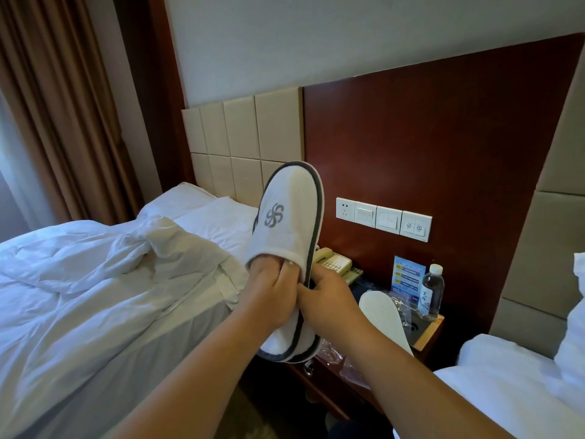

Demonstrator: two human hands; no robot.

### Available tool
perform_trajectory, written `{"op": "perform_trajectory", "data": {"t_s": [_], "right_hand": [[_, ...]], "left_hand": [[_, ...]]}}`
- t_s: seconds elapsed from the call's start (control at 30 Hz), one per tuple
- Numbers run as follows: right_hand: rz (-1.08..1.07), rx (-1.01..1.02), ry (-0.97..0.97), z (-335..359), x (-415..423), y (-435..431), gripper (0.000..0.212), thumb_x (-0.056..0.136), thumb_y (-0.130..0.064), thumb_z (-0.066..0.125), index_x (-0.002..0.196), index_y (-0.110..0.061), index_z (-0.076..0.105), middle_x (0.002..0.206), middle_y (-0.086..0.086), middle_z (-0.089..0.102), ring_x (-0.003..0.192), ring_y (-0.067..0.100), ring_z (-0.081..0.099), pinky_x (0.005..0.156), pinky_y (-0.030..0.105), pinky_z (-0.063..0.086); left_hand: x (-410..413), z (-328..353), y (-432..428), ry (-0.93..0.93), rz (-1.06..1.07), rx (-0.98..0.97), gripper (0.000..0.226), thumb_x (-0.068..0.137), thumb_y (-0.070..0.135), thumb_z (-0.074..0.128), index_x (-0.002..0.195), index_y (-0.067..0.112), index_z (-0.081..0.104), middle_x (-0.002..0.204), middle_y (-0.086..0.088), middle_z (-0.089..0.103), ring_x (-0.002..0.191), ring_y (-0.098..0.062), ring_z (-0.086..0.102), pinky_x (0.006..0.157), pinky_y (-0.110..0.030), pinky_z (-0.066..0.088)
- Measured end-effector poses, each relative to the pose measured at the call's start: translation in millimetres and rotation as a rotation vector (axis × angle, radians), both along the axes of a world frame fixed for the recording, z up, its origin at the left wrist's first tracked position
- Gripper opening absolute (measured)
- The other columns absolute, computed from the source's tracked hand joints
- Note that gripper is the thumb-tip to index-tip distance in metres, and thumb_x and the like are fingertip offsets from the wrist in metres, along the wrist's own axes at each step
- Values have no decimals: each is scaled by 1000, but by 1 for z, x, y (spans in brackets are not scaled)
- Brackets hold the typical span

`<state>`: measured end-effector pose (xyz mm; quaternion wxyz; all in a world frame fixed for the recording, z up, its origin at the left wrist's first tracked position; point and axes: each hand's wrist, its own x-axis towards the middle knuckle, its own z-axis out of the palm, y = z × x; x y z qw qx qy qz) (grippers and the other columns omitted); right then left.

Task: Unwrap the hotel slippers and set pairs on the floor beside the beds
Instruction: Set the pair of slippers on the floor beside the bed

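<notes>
White terry closes over the left hand's fingers point(264, 269), which are tucked into the mouth of a white slipper point(285, 213). The thumb lies outside on the hem of the upper, so the left hand point(269, 299) pinches the cloth. The right hand point(330, 301) touches it from the side, its fingers point(318, 275) curled round the slipper's grey-piped edge. Held between the two hands, the slipper stands in the air with its toe pointing up and a grey pinwheel mark on the upper. From where I stand it hangs between the left bed point(95, 280) and the nightstand point(430, 331).

A second slipper point(383, 312) lies sole-up on the nightstand, one end jutting past the front edge. Crumpled clear plastic wrapper point(332, 350) lies along that front edge and under the second slipper. Near the back right corner stands a water bottle point(432, 289), with a blue card point(408, 275) just beside it. A cream telephone point(332, 263) sits at the back left corner.

A row of switches point(384, 218) is mounted on the dark wood panel point(443, 137) above. The left bed carries a rumpled white duvet below a beige padded headboard point(240, 131). The right bed point(506, 391) shows white linen, and a brown curtain point(47, 106) hangs at the far left.
</notes>
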<state>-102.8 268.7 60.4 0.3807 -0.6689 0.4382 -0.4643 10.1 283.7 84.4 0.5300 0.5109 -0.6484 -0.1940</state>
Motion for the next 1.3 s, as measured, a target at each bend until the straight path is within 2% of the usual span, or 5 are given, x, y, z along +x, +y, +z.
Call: {"op": "perform_trajectory", "data": {"t_s": [0.43,0.77,0.93,1.07,1.3], "right_hand": [[-81,81,-34,12,8,-9,24,68,-28,56,74,-7,64,71,8,66,71,26,60,64,36,50],[60,0,-197,12,-7,-13,85,86,-13,70,125,-76,28,121,-23,53,99,3,59,68,13,55],[90,-78,-147,18,-2,-13,94,88,-18,69,123,-81,11,136,-16,49,107,3,59,81,24,57],[139,-98,-105,16,1,-13,95,89,-19,68,123,-82,5,141,-16,44,115,6,56,88,30,56],[-37,-76,57,16,0,-21,83,85,-24,64,138,-65,14,120,-9,52,92,4,55,56,14,45]], "left_hand": [[19,9,-15,-586,201,-129,18,89,7,58,98,-5,68,97,-21,68,90,-37,63,77,-38,51],[65,35,-32,-760,503,162,20,87,12,58,68,10,51,68,1,50,62,-17,51,58,-29,43],[55,30,-24,-679,276,157,45,65,63,53,70,18,50,65,4,53,58,-10,52,48,-21,34],[44,24,-24,-655,432,85,93,67,89,40,120,14,52,94,4,57,86,-19,59,69,-28,42],[46,31,-19,-744,606,-26,40,93,41,48,110,6,60,92,-11,61,82,-29,59,67,-35,48]]}}
